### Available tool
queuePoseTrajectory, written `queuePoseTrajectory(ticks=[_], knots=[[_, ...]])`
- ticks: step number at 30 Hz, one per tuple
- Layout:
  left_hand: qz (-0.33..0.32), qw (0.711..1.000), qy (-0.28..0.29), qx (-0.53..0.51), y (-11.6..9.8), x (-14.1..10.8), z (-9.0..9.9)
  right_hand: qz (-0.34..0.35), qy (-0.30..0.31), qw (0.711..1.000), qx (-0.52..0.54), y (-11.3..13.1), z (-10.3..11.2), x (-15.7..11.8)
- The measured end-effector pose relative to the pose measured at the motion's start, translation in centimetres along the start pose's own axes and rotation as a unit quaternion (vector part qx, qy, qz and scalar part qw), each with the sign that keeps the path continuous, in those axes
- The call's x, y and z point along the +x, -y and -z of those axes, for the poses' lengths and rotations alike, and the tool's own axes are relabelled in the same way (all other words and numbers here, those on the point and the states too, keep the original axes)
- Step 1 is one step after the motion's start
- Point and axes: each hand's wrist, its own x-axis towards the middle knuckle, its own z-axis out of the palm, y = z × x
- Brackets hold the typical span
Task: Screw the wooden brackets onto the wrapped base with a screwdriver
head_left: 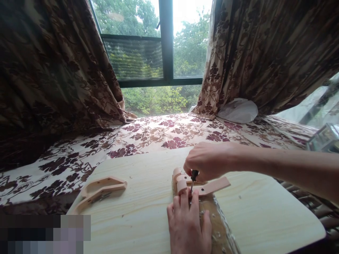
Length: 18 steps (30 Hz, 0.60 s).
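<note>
My right hand (203,160) is closed round the black handle of a screwdriver (194,175), held upright. The screwdriver's metal shaft points down at a pale wooden piece (215,187) with dark holes along it; whether the tip sits on a screw I cannot tell. My left hand (186,222) lies palm down, fingers stretched forward and thumb apart, its fingertips touching the wooden piece beside the shaft. A second wooden part with a rounded end (177,173) lies just behind. Both parts rest on a brown board (218,225) with frayed edges and small pale scraps on it.
On the left of the light wooden tabletop (140,204) lie angled wooden pieces (106,185) with small metal bits beside them. Behind is a floral cloth (172,132) below a window and curtains (63,63). A white bag (238,110) and a clear box (324,138) are at the right.
</note>
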Motion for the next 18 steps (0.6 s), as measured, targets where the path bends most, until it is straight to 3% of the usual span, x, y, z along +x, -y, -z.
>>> queuePoseTrajectory(ticks=[5,10,18], knots=[[0.001,1.000,-0.002,-0.009,0.0,0.1,0.0,0.026,0.008,1.000,-0.006,-0.1,-0.1,0.2],[0.003,1.000,-0.005,-0.015,0.0,0.1,-0.1,0.002,0.022,1.000,0.015,-0.3,-0.5,0.6],[0.000,1.000,-0.014,-0.020,-0.1,0.2,0.1,0.013,0.021,0.999,-0.042,1.0,0.0,0.6]])
